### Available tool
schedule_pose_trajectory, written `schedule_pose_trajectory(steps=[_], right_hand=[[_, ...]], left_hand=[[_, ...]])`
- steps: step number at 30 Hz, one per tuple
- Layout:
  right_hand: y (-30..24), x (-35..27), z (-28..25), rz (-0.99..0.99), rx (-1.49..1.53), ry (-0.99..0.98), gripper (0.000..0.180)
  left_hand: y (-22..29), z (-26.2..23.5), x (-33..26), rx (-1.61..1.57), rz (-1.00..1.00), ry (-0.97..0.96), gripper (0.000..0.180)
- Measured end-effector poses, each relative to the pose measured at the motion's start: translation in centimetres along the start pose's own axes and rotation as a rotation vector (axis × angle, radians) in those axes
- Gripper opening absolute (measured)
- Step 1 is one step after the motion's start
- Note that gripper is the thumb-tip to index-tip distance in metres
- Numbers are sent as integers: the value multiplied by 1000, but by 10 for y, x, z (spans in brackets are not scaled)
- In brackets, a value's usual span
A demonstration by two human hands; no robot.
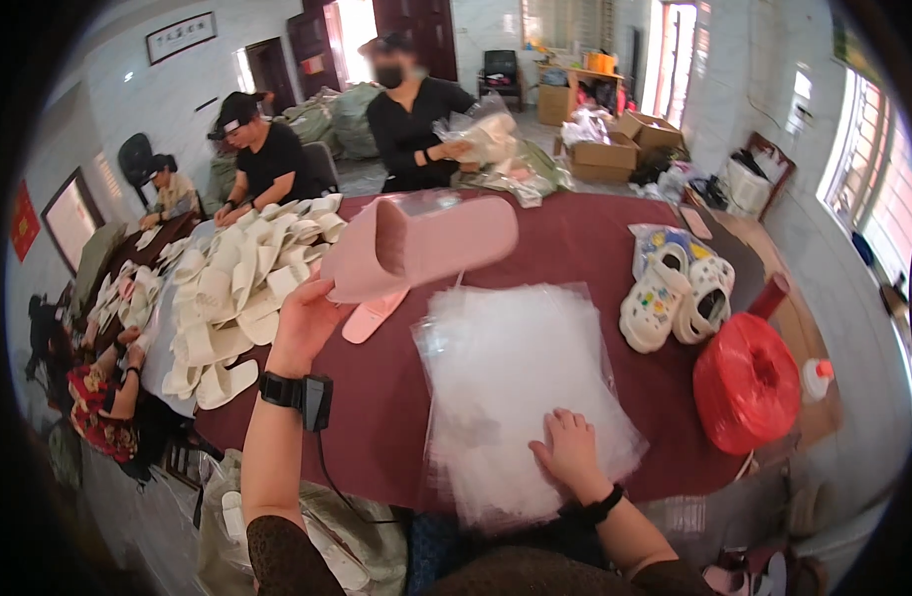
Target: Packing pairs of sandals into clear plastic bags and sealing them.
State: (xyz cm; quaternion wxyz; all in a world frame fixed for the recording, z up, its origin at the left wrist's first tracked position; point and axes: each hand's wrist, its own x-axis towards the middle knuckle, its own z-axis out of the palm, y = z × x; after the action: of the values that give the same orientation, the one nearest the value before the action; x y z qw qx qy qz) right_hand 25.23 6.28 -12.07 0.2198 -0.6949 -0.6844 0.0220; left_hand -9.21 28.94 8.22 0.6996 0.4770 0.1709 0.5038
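Observation:
A pink slide slipper (461, 238) is held up over the table by my left hand (312, 320), whose fingers grip it near the strap end. Beneath it, partly covered, another pink slipper (375, 316) lies on the dark red tablecloth (367, 437). My right hand (567, 449) rests flat, fingers spread, on a stack of clear plastic bags (516, 368) in front of me. To the left of the held slipper spreads a large heap of cream slippers (242, 268).
White clogs (665, 303) with charms stand right of the bags, beside a roll of red plastic twine (744, 387) and a white bottle (817, 379). A phone (694, 223) lies farther back. Across the table a masked person (411, 119) handles a bagged item; other people sit at left.

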Motion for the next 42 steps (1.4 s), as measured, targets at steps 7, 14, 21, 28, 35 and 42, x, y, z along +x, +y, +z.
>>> schedule_pose_trajectory(steps=[7, 14, 21, 28, 35, 42], right_hand=[[8, -3, -5, 78, 15, -76, 49], [50, -7, 29, -73, 171, 62, 40], [32, -5, -3, 94, 599, 271, 30], [-28, -38, -38, 281, 510, -143, 77], [-19, -44, 2, 300, 821, -91, 86], [-9, -9, -54, 460, 1501, 105, 40]], left_hand=[[-82, 76, -12, -222, -276, -161, 42], [-197, 47, -38, -158, -569, 44, 39], [-245, 26, -62, 85, -685, 264, 44], [-251, -8, -71, -291, -806, 235, 48], [-254, 11, -68, -143, -752, 234, 49], [-250, 11, -69, -163, -793, 246, 47]])
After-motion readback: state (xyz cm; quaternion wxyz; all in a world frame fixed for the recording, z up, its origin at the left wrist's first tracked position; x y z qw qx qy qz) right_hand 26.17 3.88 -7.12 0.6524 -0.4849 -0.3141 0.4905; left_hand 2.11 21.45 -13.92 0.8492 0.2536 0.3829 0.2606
